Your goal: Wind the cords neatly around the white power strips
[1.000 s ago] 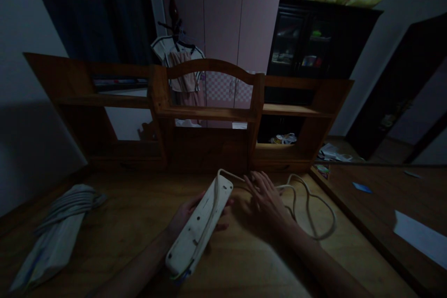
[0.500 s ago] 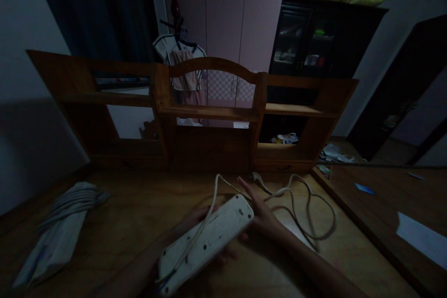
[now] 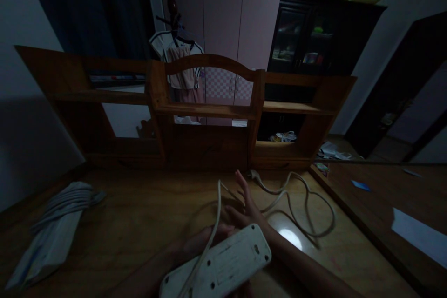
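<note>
A white power strip (image 3: pixel 226 267) is tilted underside up at the bottom centre, with screw holes and a hanging slot showing. My left hand (image 3: pixel 214 237) is closed around it from beneath; most of the fingers are hidden behind the strip. Its pale cable (image 3: pixel 217 214) rises from the near end, bends, and runs behind my right hand (image 3: pixel 249 209). That hand is just beyond the strip's far end, fingers spread and pointing away, close to the cable. The rest of the cord lies in loose loops to the right, its plug (image 3: pixel 254 175) by the shelf unit.
A second white strip (image 3: pixel 57 242), its cord wrapped round one end, lies on the wooden desk (image 3: pixel 139 214) at left. A wooden shelf unit (image 3: pixel 206 111) stands along the back. At right, a raised edge borders a lower surface with white paper (image 3: pixel 419 235) and a blue card (image 3: pixel 360 185).
The power strip has come nearer and slightly right, dropping lower in view with my left hand. My right hand's fingers have spread and separated from the strip's end.
</note>
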`<state>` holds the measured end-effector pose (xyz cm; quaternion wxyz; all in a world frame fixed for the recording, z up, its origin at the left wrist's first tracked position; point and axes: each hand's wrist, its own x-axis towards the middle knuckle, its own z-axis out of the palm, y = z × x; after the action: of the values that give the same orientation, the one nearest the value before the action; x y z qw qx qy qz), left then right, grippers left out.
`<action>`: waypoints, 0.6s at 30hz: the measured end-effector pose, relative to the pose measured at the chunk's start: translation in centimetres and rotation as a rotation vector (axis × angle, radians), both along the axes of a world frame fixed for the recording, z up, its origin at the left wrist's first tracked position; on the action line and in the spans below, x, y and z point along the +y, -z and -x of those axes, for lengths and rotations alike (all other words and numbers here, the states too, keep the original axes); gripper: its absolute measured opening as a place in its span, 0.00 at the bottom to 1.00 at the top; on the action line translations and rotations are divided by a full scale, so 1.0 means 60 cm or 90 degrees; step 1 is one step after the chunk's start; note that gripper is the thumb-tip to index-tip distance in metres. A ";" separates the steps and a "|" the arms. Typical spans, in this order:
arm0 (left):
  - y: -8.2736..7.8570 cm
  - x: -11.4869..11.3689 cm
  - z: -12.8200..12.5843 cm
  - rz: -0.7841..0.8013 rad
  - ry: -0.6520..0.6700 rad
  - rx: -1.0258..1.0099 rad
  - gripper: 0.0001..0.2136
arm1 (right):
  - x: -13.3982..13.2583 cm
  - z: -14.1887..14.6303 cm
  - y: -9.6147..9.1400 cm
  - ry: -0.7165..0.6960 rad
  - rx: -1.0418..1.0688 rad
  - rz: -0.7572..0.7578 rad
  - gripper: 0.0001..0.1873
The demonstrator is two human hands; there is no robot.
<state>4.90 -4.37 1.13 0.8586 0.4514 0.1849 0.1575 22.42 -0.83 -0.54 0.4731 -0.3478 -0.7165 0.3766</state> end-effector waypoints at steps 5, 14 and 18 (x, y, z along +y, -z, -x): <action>-0.024 -0.022 -0.006 -0.026 0.019 0.120 0.07 | 0.004 0.006 0.014 -0.075 0.090 0.110 0.45; 0.012 -0.005 0.010 0.013 -0.011 0.063 0.28 | 0.000 -0.019 -0.031 0.011 0.023 0.126 0.20; 0.005 0.008 0.014 0.017 0.001 -0.051 0.26 | 0.010 -0.035 -0.024 0.049 -0.032 0.103 0.23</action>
<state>4.07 -3.92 0.83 0.8714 0.4334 0.1519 0.1724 24.52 -0.23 0.93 0.4396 -0.4216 -0.6814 0.4058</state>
